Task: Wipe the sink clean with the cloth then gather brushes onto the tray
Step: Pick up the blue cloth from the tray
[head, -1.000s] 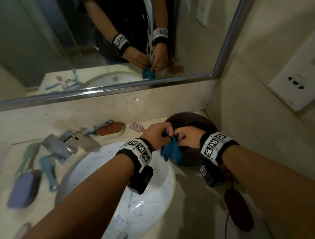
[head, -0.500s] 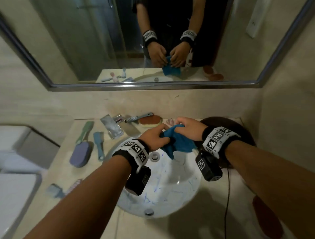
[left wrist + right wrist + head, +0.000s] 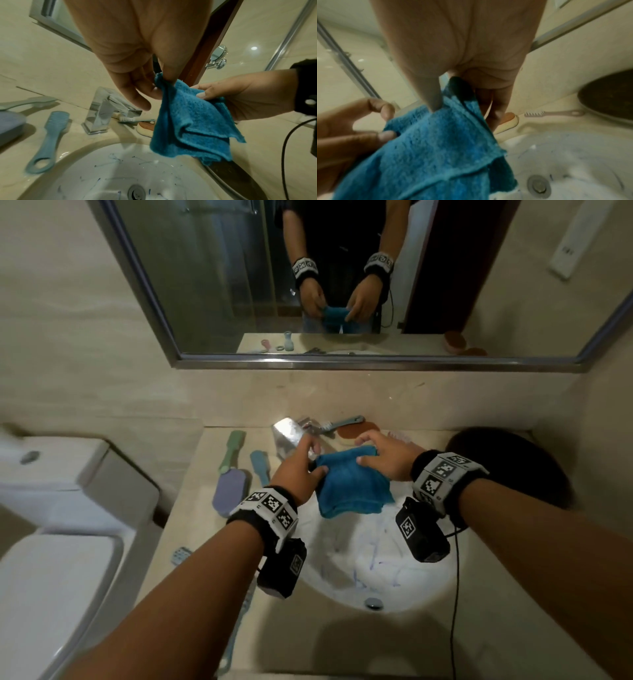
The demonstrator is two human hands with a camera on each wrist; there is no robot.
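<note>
Above the sink [image 3: 394, 587], held in the air between both hands: the cloth [image 3: 349, 484], folded in layers, lower edge hanging free and not touching the bowl. Left hand [image 3: 301, 470] pinching the near-left corner between thumb and fingers; right hand [image 3: 383, 460] clamped on the opposite top edge, thumb over the fold. Looks like a fold or a regrip before wiping, not a wipe in progress.

Inside the bowl, blue scribbled marks all around the drain [image 3: 136, 192], so first step judged not yet begun or barely begun.

Around the bowl on the tabletop [image 3: 342, 642], brushes scattered and ungathered: purple brush [image 3: 228, 491] and teal brush [image 3: 260, 465] left of the tap [image 3: 102, 112], a toothbrush [image 3: 132, 119] and a brown-backed brush [image 3: 145, 127] behind it, more at the near-left edge. Dark round tray [image 3: 507, 467] at the right, well apart from most of them, nothing visible on its exposed part. Second step likewise wholly left to do.
</note>
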